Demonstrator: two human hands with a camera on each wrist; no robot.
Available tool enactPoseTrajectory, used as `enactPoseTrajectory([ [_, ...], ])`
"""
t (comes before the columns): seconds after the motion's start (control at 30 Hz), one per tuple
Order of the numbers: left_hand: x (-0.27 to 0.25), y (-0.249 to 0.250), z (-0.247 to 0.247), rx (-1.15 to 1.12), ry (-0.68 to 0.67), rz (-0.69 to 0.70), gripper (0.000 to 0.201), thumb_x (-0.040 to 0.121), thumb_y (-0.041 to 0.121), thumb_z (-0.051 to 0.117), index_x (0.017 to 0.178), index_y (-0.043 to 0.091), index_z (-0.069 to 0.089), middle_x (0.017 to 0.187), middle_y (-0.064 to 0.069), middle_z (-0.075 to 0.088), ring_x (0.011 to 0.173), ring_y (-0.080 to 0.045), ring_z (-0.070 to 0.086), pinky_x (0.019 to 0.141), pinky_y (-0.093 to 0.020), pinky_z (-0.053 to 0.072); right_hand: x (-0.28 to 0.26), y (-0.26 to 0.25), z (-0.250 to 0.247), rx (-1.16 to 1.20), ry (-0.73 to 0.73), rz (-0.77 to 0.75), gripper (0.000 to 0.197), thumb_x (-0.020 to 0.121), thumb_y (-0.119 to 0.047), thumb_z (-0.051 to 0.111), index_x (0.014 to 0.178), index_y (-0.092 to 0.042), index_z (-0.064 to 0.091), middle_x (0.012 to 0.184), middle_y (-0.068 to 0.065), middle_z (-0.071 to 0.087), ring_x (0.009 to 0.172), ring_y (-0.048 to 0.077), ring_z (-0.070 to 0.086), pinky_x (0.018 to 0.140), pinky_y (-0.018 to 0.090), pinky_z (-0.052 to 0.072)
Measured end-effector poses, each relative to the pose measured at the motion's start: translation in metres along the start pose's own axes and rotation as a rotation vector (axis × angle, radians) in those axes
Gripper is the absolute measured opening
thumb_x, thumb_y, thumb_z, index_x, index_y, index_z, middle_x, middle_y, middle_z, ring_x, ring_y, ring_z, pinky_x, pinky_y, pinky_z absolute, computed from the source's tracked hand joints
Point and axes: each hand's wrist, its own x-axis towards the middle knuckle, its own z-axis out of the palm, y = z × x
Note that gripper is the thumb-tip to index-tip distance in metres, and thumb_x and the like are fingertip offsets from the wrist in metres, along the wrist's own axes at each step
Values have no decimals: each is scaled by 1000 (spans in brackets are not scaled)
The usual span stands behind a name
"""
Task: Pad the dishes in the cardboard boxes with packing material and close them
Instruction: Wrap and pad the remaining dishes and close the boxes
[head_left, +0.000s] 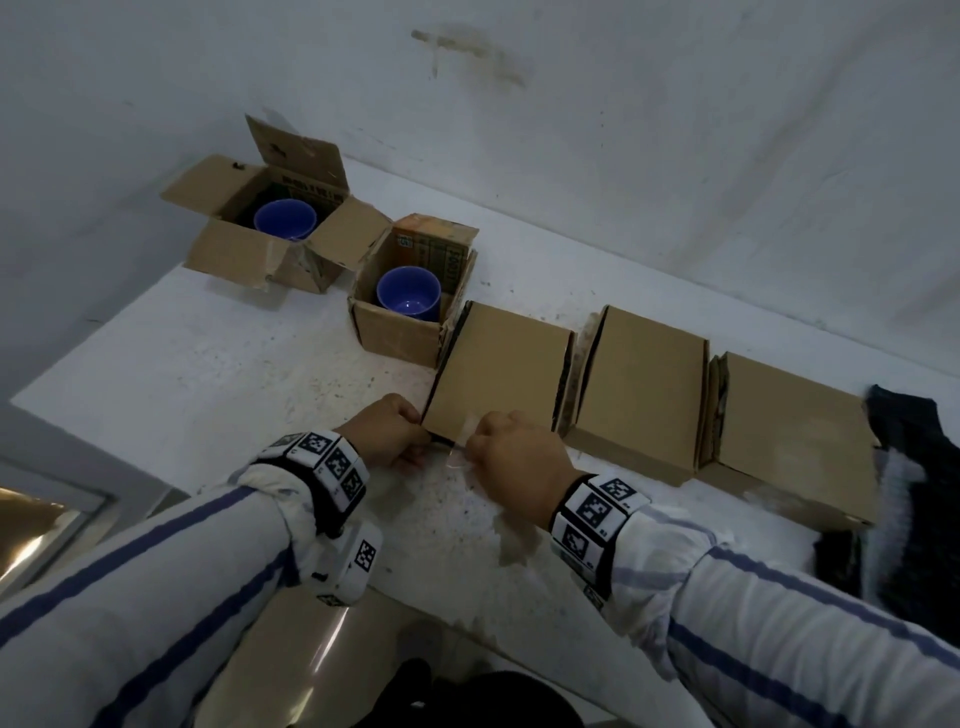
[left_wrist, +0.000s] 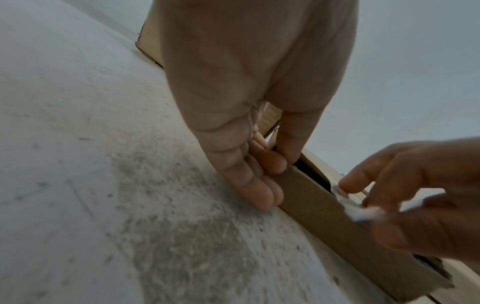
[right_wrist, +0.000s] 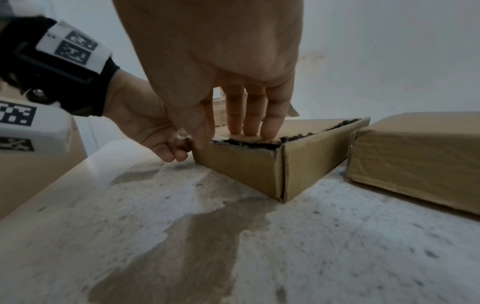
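Because the lid must stay flat for sealing, I press my right hand (right_wrist: 249, 115) with straight fingers on the box (head_left: 498, 364) at the near edge of the bench (head_left: 208, 374), thumb on a strip of tape (head_left: 470, 426). My left hand (head_left: 389, 431) pinches the box's near corner to steady it. Two open boxes behind it show blue bowls (head_left: 409, 292), seemingly not yet padded.

Head view looks steeply down; wrist views low, close; all share closed box (head_left: 498, 371) near edge.
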Motion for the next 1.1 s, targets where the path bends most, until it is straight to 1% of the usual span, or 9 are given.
enactPoseTrajectory([
  [0.1,-6,7,-1,-80,-15,-25,22,91,-4,45,71,6,47,65,-16,53,46,-20,61,54,-34,55,0,-4,1,-29,-17,-1,31,93,-17,45,120,-19,60,115,9,49,105,30,46,73,35,43],
  [0.33,-2,7,1,130,15,-48,33,93,33,56,79,4,57,73,-14,60,65,-25,61,71,-39,57,4,-7,1,-56,-45,-10,31,92,-16,45,119,-19,61,114,11,45,105,31,44,72,36,42],
  [0.43,3,13,7,256,17,-106,43,94,42,50,101,0,54,93,-16,58,83,-32,63,76,-39,56,3,-6,2,-44,-52,-9,34,91,-17,46,122,-22,60,114,11,46,105,32,45,76,38,45],
  [0.5,4,19,10,303,43,-110,45,94,41,49,112,0,48,102,-17,55,85,-32,62,68,-35,55,3,-4,2,-22,-54,0,34,91,-18,46,122,-23,60,115,11,47,105,32,45,78,39,47],
  [0.6,7,23,12,313,62,-100,37,96,33,48,107,-3,52,92,-16,56,71,-26,56,52,-29,45,4,-1,1,18,-60,11,32,92,-20,47,121,-23,62,117,10,50,107,32,46,83,38,48],
  [0.73,12,22,12,286,107,-58,25,96,19,47,100,-4,57,109,-26,63,85,-30,61,80,-38,55,6,3,0,51,-59,15,32,92,-21,46,119,-20,63,120,9,53,107,32,49,84,36,46],
  [0.87,7,26,11,242,123,-60,35,97,20,45,114,-10,51,116,-27,59,91,-32,58,76,-36,49,6,4,-4,104,-53,15,32,92,-22,46,118,-21,64,120,8,55,107,31,51,83,35,46],
  [1.03,-4,38,7,86,85,-91,27,96,22,45,112,0,47,91,-15,55,76,-24,51,64,-33,45,4,8,-20,199,-32,5,27,89,-19,51,110,-18,69,115,9,57,101,30,57,82,37,49],
  [1.1,-10,46,5,2,29,-115,22,97,28,44,100,8,51,88,-13,55,76,-24,52,72,-36,45,2,10,-27,233,-17,-14,26,88,-17,53,108,-16,70,113,10,58,100,28,57,81,36,49],
])
